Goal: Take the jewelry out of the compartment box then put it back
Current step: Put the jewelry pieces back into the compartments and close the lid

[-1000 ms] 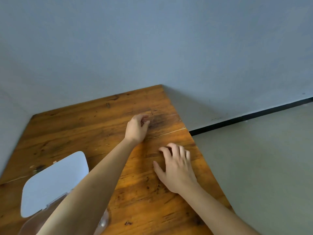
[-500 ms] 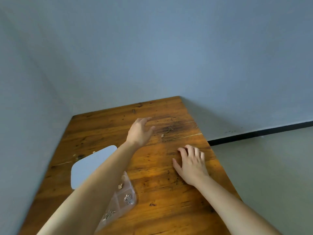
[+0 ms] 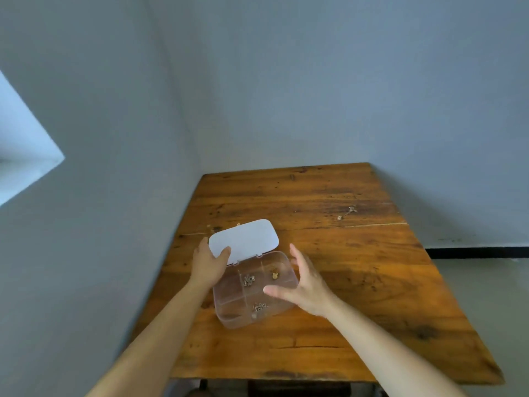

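box (image 3: 229,316): clear, on the table (image 3: 372,296), between the two hands. Its long side seems to run left to right, and its open top faces up.
jewelry (image 3: 249,279): small pieces sit in three compartments.
right hand (image 3: 307,287): open, fingers spread, at the right end of the box. I cannot tell if it touches.
left hand (image 3: 207,265): holds the left end of the lid (image 3: 246,239), which is white and stands up on the far side.
loose piece (image 3: 346,212): far and to the right, well apart from both hands. The right hand is nearer.

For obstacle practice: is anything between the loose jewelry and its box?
Only the wooden table and the person's own right hand, beside the clear plastic compartment box, lie between it and the small metal jewelry piece.
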`<move>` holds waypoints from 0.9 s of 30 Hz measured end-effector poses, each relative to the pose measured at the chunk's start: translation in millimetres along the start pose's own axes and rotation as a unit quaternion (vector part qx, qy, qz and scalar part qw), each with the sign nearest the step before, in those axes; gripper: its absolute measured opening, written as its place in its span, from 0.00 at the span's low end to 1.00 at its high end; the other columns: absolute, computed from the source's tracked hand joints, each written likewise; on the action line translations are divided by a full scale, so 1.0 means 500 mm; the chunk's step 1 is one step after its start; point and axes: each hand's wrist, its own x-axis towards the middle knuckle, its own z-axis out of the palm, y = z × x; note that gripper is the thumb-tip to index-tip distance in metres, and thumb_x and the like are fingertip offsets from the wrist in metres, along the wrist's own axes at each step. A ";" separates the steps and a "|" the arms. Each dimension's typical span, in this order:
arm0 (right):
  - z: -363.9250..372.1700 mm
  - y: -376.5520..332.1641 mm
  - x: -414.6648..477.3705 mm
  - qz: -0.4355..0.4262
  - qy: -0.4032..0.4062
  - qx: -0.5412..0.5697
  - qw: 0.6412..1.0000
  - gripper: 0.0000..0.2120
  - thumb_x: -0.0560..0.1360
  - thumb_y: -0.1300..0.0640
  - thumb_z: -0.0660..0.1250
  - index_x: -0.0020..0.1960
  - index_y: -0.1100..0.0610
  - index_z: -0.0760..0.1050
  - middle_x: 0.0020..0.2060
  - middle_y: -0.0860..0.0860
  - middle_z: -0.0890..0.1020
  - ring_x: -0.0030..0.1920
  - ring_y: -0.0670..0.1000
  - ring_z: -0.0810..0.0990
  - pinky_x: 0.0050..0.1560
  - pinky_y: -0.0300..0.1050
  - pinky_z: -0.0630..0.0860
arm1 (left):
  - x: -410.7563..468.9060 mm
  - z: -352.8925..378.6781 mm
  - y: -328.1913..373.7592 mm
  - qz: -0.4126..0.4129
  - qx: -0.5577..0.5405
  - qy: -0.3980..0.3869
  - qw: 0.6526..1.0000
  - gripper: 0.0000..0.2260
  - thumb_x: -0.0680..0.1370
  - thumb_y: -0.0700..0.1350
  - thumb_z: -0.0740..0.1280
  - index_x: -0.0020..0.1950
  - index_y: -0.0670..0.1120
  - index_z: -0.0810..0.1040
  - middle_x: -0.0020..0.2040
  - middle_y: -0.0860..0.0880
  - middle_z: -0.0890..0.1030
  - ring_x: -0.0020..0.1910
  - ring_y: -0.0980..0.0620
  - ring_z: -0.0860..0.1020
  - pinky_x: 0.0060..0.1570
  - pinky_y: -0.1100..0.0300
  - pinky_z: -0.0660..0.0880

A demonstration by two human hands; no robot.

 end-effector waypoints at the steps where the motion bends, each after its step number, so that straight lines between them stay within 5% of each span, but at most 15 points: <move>1: 0.009 0.000 -0.001 -0.001 -0.014 -0.033 0.999 0.65 0.54 0.21 0.72 0.79 0.40 0.40 0.81 0.44 0.48 0.79 0.54 0.50 0.76 0.65 0.56 | -0.004 -0.002 -0.002 -0.012 -0.035 -0.004 0.999 0.25 0.78 0.50 0.69 0.71 0.43 0.68 0.69 0.42 0.74 0.66 0.42 0.74 0.63 0.47 0.74; 5: 0.018 0.007 -0.008 0.007 -0.037 -0.067 0.997 0.69 0.54 0.28 0.77 0.79 0.42 0.35 0.81 0.45 0.46 0.79 0.57 0.41 0.76 0.61 0.46 | -0.001 0.012 -0.003 -0.054 -0.101 -0.026 0.993 0.30 0.78 0.53 0.68 0.77 0.48 0.62 0.76 0.46 0.67 0.72 0.43 0.68 0.69 0.45 0.69; 13: 0.017 0.013 -0.008 0.016 -0.026 -0.045 0.999 0.67 0.53 0.28 0.78 0.79 0.39 0.40 0.80 0.44 0.51 0.79 0.57 0.41 0.76 0.62 0.47 | 0.010 0.017 0.026 -0.104 -0.215 0.012 0.971 0.35 0.79 0.52 0.67 0.80 0.47 0.52 0.79 0.45 0.60 0.76 0.41 0.63 0.72 0.43 0.65; 22: 0.028 0.009 -0.013 0.031 -0.016 -0.055 0.998 0.67 0.52 0.25 0.75 0.79 0.38 0.39 0.81 0.44 0.49 0.79 0.57 0.42 0.75 0.64 0.51 | -0.067 -0.006 0.039 0.058 -0.165 0.062 0.983 0.37 0.74 0.68 0.62 0.79 0.59 0.52 0.78 0.49 0.61 0.75 0.45 0.64 0.71 0.42 0.68; 27: 0.020 -0.011 -0.020 0.024 -0.019 -0.068 0.997 0.75 0.48 0.25 0.77 0.73 0.36 0.24 0.81 0.45 0.42 0.80 0.57 0.44 0.76 0.63 0.52 | -0.126 -0.017 0.020 0.116 -0.171 0.051 0.977 0.37 0.74 0.69 0.60 0.79 0.60 0.50 0.78 0.53 0.61 0.76 0.50 0.62 0.72 0.46 0.65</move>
